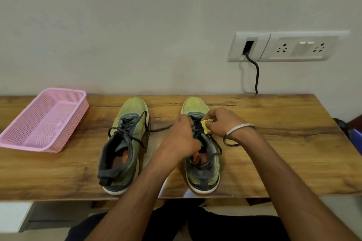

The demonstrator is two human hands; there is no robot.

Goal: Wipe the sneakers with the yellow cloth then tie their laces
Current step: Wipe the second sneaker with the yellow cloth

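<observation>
Two olive-green sneakers with dark laces stand side by side on the wooden table (274, 152), toes toward the wall. The left sneaker (125, 143) stands alone with its laces loose. My left hand (182, 139) grips the tongue and lace area of the right sneaker (203, 172). My right hand (223, 123), a metal bangle on its wrist, holds a bunched yellow cloth (206, 126) against the laces of that shoe. One loose lace (160, 128) trails across the table between the shoes.
A pink plastic basket (45, 121) lies at the table's left end. On the wall behind, a white switch and socket panel (284, 47) has a black cable (257, 76) hanging down to the table's back edge.
</observation>
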